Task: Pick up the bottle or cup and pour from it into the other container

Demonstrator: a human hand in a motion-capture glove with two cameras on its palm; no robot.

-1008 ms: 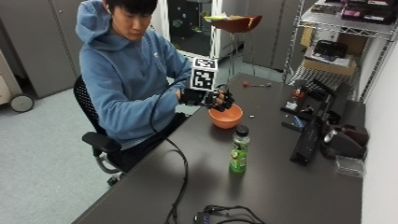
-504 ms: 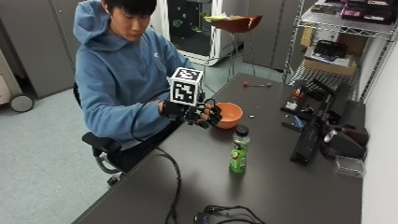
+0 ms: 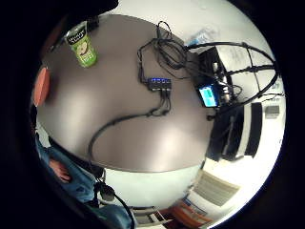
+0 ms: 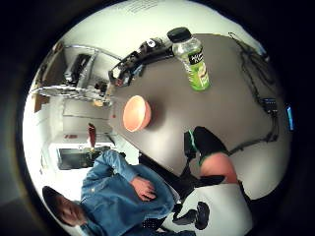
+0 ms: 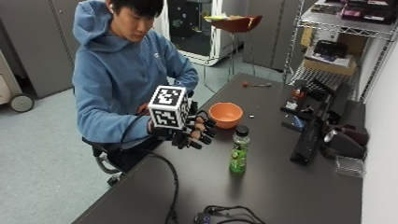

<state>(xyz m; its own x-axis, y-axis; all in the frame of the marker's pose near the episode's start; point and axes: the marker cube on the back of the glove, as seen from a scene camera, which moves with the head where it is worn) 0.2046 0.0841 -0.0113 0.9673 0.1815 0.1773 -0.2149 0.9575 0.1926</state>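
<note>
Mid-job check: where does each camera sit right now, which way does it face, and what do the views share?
Outside view: across the table, facing the seated person; gloved right hand raised beside the bowl.
Thumb side palm view: looks down at the bottle, bowl, blue sleeve, a fingertip.
Little finger side palm view: looks down at the table, cables, bottle.
All three share the bottle.

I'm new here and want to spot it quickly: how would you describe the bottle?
Find the long dark table. Near its middle, just past the orange bowl, stands the bottle upright. It alone is clear plastic with a black cap and green label.
</note>
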